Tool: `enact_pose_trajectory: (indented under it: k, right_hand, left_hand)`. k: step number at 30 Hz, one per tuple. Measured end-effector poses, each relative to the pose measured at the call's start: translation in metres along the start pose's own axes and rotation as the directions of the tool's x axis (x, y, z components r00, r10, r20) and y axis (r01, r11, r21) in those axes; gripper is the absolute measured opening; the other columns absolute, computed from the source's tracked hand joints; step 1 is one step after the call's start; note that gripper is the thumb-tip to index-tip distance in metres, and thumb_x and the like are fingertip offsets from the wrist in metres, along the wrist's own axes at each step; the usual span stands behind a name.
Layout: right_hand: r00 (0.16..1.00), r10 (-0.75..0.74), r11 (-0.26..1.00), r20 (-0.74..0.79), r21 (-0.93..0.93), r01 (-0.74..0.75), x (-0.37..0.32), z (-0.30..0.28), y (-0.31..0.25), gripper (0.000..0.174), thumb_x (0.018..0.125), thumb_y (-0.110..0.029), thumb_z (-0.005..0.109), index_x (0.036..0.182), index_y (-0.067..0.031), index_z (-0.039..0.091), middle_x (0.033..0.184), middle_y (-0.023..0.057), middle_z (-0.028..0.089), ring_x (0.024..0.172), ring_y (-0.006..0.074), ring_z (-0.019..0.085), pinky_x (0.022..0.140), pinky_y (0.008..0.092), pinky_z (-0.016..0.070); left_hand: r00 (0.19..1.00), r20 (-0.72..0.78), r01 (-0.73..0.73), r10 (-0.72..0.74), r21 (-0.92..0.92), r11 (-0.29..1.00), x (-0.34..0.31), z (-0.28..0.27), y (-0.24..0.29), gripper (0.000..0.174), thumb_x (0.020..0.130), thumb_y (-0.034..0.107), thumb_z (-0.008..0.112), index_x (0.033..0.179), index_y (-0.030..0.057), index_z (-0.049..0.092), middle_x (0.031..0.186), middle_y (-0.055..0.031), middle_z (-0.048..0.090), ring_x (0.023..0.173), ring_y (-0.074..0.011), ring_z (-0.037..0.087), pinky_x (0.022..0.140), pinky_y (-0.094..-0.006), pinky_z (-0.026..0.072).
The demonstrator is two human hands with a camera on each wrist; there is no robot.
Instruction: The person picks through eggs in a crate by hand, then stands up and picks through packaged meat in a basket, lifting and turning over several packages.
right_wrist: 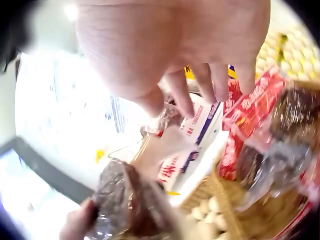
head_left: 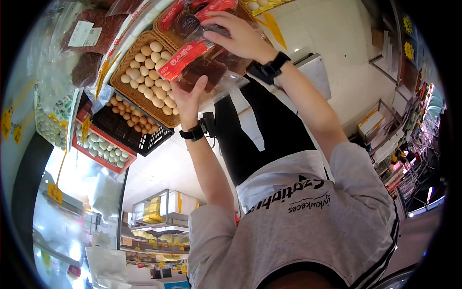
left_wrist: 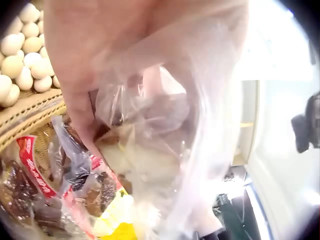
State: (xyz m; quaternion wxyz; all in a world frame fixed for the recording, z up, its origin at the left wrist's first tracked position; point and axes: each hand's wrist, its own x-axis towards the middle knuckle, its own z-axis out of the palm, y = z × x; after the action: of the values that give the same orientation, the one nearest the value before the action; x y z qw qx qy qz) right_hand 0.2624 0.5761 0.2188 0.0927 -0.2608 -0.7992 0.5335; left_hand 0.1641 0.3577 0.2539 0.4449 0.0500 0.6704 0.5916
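My left hand grips a clear plastic bag of dark brown food with a red printed header. In the left wrist view the crinkled clear bag lies against the palm, and its contents are blurred. Above and to the right of that bag, my right hand reaches over the basket with fingers apart and extended. Seen from the right wrist, the fingers point down above more red-labelled packs, and nothing shows gripped between them. The dark pack in the left hand appears lower down.
A wicker basket of light brown eggs stands beside the basket of red-labelled packs. Below it are a black crate of brown eggs and a red crate of pale eggs. Yellow price tags hang around. A white box stands right of the legs.
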Motion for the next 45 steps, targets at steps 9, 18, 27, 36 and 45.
enact_pose_trajectory:
  k: [9,18,27,36,45]
  right_hand:
    - [0.875,0.409,0.728,0.258,0.486,-0.483,-0.049,0.007,-0.028,0.038,0.097,-0.03,0.078,0.121,-0.0012,0.069,0.11,0.0026,0.07,0.098,0.0098,0.064,0.081,0.0256,0.0511]
    - [0.945,0.313,0.946,-0.094,0.119,-0.301,-0.063,0.024,-0.02,0.028,0.098,-0.021,0.076,0.111,0.0024,0.069,0.098,0.0082,0.072,0.09,0.013,0.065,0.079,0.0296,0.052]
    - [0.941,0.23,0.973,-0.247,0.04,-0.227,-0.055,0.026,-0.027,0.023,0.096,-0.02,0.077,0.103,0.0009,0.07,0.087,0.0121,0.072,0.08,0.0175,0.067,0.075,0.031,0.052]
    - [0.893,0.376,0.86,-0.248,0.452,-0.237,-0.058,0.02,-0.011,0.023,0.099,-0.022,0.076,0.109,-0.0017,0.071,0.099,0.0046,0.076,0.088,0.0107,0.067,0.079,0.0271,0.0526]
    - [0.643,0.758,0.384,-0.11,0.872,-0.304,-0.062,0.067,-0.013,0.02,0.098,-0.009,0.074,0.116,0.0,0.073,0.106,0.0079,0.076,0.093,0.0138,0.069,0.082,0.0311,0.0562]
  left_hand:
    - [0.948,0.315,0.077,-0.046,-0.087,0.993,-0.002,-0.001,-0.005,0.069,0.081,-0.01,0.082,0.14,-0.001,0.047,0.123,-0.0148,0.069,0.107,-0.0224,0.071,0.088,-0.0337,0.061]
    - [0.923,-0.039,0.349,-0.382,-0.329,0.877,-0.043,0.008,-0.058,0.036,0.099,0.021,0.077,0.124,-0.0033,0.068,0.11,-0.0069,0.071,0.091,-0.0129,0.067,0.08,-0.0275,0.0567]
    - [0.91,0.015,0.408,-0.414,-0.195,0.892,-0.041,0.007,-0.05,0.024,0.108,0.023,0.063,0.113,-0.0001,0.068,0.097,-0.0048,0.07,0.089,-0.0137,0.07,0.075,-0.0318,0.0606]
    - [0.863,-0.02,0.477,-0.505,0.364,0.8,-0.033,0.02,0.004,0.047,0.109,0.04,0.057,0.089,-0.0019,0.066,0.067,-0.0077,0.063,0.055,-0.0181,0.055,0.054,-0.0357,0.0452]
    - [0.809,-0.079,-0.241,0.582,0.859,0.452,-0.052,0.041,0.01,0.029,0.103,0.019,0.066,0.079,0.0037,0.061,0.074,-0.0146,0.059,0.065,-0.0359,0.057,0.058,-0.0432,0.046]
